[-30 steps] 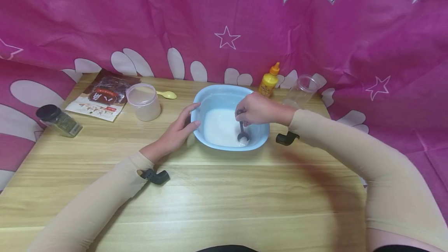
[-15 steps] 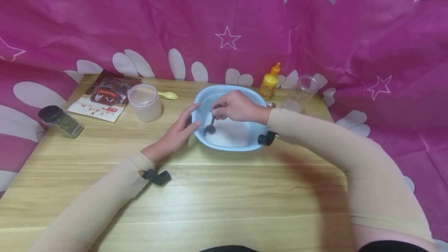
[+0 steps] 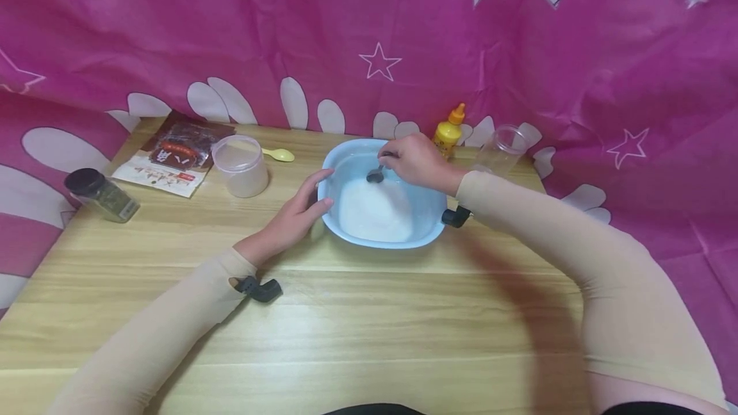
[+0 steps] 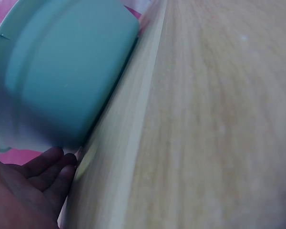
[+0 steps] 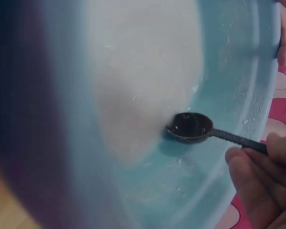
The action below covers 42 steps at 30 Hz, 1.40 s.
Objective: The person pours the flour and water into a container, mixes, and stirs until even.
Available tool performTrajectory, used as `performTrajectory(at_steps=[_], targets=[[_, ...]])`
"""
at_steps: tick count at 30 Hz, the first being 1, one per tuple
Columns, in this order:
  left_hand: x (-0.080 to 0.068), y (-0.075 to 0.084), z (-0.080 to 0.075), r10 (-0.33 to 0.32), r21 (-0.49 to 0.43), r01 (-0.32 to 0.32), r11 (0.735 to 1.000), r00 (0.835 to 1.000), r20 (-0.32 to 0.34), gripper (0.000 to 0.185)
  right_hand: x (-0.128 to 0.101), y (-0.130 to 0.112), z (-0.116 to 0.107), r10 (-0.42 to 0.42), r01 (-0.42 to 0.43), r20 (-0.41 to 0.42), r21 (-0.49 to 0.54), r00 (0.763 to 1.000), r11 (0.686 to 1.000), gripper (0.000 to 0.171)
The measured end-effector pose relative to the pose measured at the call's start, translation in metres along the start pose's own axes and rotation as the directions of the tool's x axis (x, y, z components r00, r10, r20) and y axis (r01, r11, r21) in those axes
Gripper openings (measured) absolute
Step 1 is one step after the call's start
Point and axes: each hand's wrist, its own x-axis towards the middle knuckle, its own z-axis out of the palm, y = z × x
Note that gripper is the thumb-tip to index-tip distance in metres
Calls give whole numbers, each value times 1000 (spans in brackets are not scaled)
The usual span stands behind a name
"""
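A light blue plastic basin (image 3: 383,244) stands on the wooden table with a layer of white, milky liquid (image 3: 376,215) inside. My right hand (image 3: 419,160) pinches the thin handle of a small dark measuring spoon (image 5: 190,128) between thumb and fingers. The spoon's round bowl is at the far inner wall of the basin, by the edge of the liquid. My left hand (image 3: 291,216) rests against the basin's left side, fingers and thumb extended and spread along the rim. In the left wrist view its fingers (image 4: 50,174) lie against the lower outside of the basin.
To the left are a black-lidded spice jar (image 3: 102,195) on its side, a brown and white packet (image 3: 173,155), a clear plastic tub (image 3: 242,168) and a yellow spoon (image 3: 279,155). A yellow bottle (image 3: 448,133) and a clear container (image 3: 498,149) stand behind my right hand.
My right hand swept the spoon from the near right of the basin to the left, then back right and up to the far wall. My left hand stays put.
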Motion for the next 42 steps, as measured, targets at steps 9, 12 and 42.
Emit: performTrajectory(at_steps=[9, 12, 42], targets=[[-4, -1, 1, -1, -2, 1, 1000, 1000, -14, 63, 8, -10, 10, 120, -122, 25, 208, 993, 970, 22], [-5, -1, 2, 4, -14, -5, 1000, 1000, -10, 64, 10, -15, 15, 125, -150, 96, 327, 988, 933, 22], [0, 1, 1, 6, -1, -6, 1000, 1000, -5, 63, 19, 3, -4, 267, -306, 150, 390, 952, 869, 17]])
